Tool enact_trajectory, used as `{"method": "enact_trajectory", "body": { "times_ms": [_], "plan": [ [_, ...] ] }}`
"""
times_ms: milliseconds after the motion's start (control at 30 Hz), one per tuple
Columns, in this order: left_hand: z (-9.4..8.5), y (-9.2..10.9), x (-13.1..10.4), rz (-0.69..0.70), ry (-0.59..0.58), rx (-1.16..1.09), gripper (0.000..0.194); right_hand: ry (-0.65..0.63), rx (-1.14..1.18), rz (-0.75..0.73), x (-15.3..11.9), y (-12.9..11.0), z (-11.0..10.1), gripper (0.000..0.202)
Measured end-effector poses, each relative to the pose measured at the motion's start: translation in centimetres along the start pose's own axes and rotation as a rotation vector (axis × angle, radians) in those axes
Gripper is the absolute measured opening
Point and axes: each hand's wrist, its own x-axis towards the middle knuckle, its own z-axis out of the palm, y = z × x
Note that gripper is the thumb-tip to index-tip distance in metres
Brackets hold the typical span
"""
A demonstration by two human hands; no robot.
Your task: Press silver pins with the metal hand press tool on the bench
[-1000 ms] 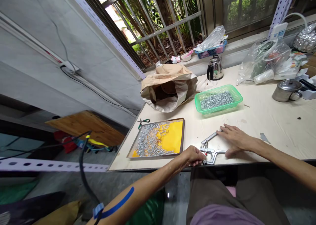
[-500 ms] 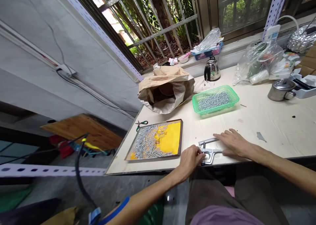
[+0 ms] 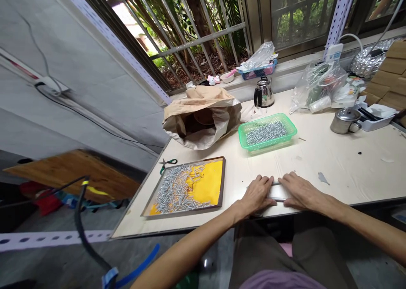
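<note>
Near the front edge of the table, a grey metal hand tool with two long arms (image 3: 278,199) lies mostly covered by my hands. My left hand (image 3: 257,196) curls over its left end, thumb and fingers pointing right. From the other side, my right hand (image 3: 303,192) holds the right end, fingertips on the upper arm and thumb by the lower one. Only the middle stretch of the tool shows between them. Left of my hands, a shallow tray (image 3: 223,183) with a yellow bottom holds many small silvery metal pieces.
A green plastic basket (image 3: 242,142) of similar metal pieces stands farther back. Behind the tray sits an open brown paper bag (image 3: 203,99), with green-handled scissors (image 3: 169,162) near the tray's corner. A kettle (image 3: 264,92), a lidded metal pot (image 3: 345,121) and plastic bags (image 3: 319,86) stand toward the back.
My left hand has moved over the tool's left end, covering its head. My right hand has closed in around the other end. The whole view has shifted slightly.
</note>
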Motion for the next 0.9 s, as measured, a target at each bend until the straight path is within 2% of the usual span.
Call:
{"method": "enact_trajectory", "body": {
  "times_ms": [200,300,467,567,600,633,700,767,900],
  "plan": [
    [0.4,0.3,-0.2,-0.003,0.006,-0.044,0.025,0.051,0.064,-0.090,-0.4,-0.1,0.2,0.003],
    [0.8,0.4,0.1,-0.027,0.018,-0.050,0.016,0.073,0.051,-0.084,-0.3,-0.3,0.9,0.012],
    [0.7,0.7,-0.1,-0.096,0.040,-0.024,0.024,0.077,0.088,-0.014,0.1,0.1,0.8,0.011],
    [1.9,1.4,-1.0,-0.117,0.173,-0.038,0.038,0.007,0.142,-0.018,0.6,1.2,-0.1,0.048],
    [2.6,1.8,-1.5,-0.099,0.221,-0.041,0.040,-0.033,0.151,-0.030,0.8,1.6,-0.3,0.055],
    [3.3,2.3,-1.9,-0.066,0.265,-0.042,0.040,-0.068,0.154,-0.038,1.1,2.0,-0.6,0.054],
    [4.8,3.3,-2.7,0.016,0.327,-0.054,0.040,-0.093,0.143,-0.033,1.9,2.6,-0.9,0.038],
    [5.8,4.3,-3.2,0.062,0.358,-0.100,0.043,-0.056,0.085,0.007,2.9,2.7,-1.2,0.021],
    [6.3,5.5,-3.3,0.029,0.367,-0.236,0.043,0.049,-0.104,0.128,5.0,1.9,-1.6,0.017]
  ]
}}
